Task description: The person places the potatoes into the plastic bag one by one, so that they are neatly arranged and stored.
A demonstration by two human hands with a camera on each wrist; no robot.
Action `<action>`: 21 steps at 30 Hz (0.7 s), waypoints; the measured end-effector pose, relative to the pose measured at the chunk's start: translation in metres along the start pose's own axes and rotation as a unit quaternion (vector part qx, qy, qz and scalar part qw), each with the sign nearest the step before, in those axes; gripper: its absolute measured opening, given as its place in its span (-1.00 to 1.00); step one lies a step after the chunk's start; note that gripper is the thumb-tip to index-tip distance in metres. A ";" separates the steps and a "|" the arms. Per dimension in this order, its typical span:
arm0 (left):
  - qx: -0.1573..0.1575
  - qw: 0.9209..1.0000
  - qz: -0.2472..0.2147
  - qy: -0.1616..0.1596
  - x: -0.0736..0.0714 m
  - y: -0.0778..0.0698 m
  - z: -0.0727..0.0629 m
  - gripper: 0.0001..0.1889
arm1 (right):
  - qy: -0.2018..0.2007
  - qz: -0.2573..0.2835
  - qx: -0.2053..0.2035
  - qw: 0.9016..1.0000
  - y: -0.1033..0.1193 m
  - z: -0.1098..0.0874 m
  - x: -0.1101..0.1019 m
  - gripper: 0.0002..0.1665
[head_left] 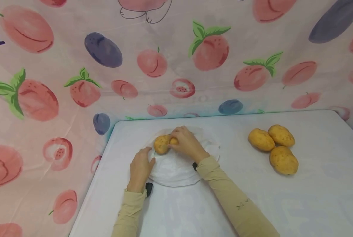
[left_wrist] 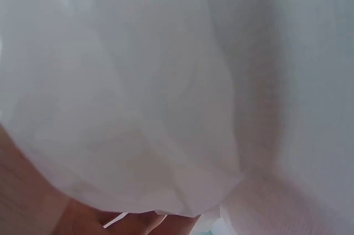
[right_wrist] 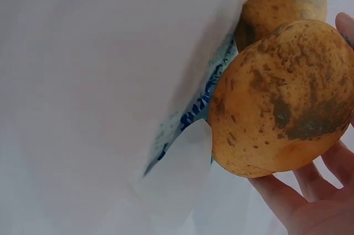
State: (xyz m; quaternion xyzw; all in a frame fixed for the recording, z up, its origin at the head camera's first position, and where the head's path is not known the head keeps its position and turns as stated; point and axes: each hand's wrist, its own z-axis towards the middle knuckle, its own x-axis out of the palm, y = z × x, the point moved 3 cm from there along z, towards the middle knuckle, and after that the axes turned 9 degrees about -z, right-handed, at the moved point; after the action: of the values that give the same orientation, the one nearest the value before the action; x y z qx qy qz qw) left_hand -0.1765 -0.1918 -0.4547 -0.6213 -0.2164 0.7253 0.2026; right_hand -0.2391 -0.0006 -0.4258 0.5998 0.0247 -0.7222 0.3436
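Note:
A white bag (head_left: 176, 172) lies spread on the table, with blue print (right_wrist: 196, 108) showing along a fold in the right wrist view. Curled fingers of my right hand (head_left: 188, 143) grip a potato (right_wrist: 282, 102) over the bag, mostly hidden by the hand in the head view. Beside it, touching or nearly so, is another potato (head_left: 161, 144). At the bag's left side my left hand (head_left: 141, 168) holds the edge, thumb and fingers bent around it. White film fills most of the left wrist view, with only parts of the fingers (left_wrist: 138, 224) visible below.
Toward the right of the white table (head_left: 224, 204) three potatoes sit close together: one at the left (head_left: 261, 140), one behind (head_left: 281, 135) and one in front (head_left: 284, 160). A fruit-patterned cloth (head_left: 164, 36) hangs behind the table and along its left side.

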 end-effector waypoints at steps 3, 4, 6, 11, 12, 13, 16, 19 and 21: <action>-0.005 1.000 0.003 0.002 0.000 0.000 0.000 -0.53 | -0.007 -0.010 -0.010 1.000 -0.001 0.001 0.004 -0.64; -0.006 1.000 0.004 0.003 0.000 0.000 0.000 -0.53 | -0.010 -0.013 -0.013 1.000 -0.001 0.001 0.005 -0.64; -0.008 1.000 0.003 0.004 0.000 0.000 0.000 -0.53 | -0.014 -0.018 -0.016 1.000 -0.001 0.001 0.007 -0.63; -0.006 1.000 0.001 0.005 0.000 0.001 0.000 -0.53 | -0.006 -0.019 -0.008 1.000 -0.002 -0.001 0.009 -0.60; -0.006 1.000 0.000 0.005 0.000 0.001 0.000 -0.53 | -0.003 -0.019 -0.007 1.000 -0.003 -0.002 0.010 -0.59; -0.005 1.000 0.000 0.005 0.000 0.001 0.000 -0.53 | 0.000 -0.019 -0.006 1.000 -0.003 -0.002 0.010 -0.58; -0.002 1.000 -0.002 0.004 0.000 0.001 0.000 -0.53 | 0.005 -0.023 -0.008 1.000 -0.003 -0.004 0.009 -0.55; -0.001 1.000 -0.004 0.004 0.001 0.000 0.000 -0.54 | 0.005 -0.028 -0.013 1.000 -0.003 -0.005 0.008 -0.52; 0.000 1.000 -0.004 0.004 0.001 0.000 0.000 -0.54 | 0.003 -0.035 -0.015 0.999 -0.002 -0.005 0.007 -0.53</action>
State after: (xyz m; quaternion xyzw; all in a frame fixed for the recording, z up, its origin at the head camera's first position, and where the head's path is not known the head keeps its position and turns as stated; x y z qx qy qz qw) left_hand -0.1765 -0.1914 -0.4555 -0.6231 -0.2182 0.7222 0.2062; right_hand -0.2364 0.0002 -0.4343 0.5956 0.0573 -0.7315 0.3270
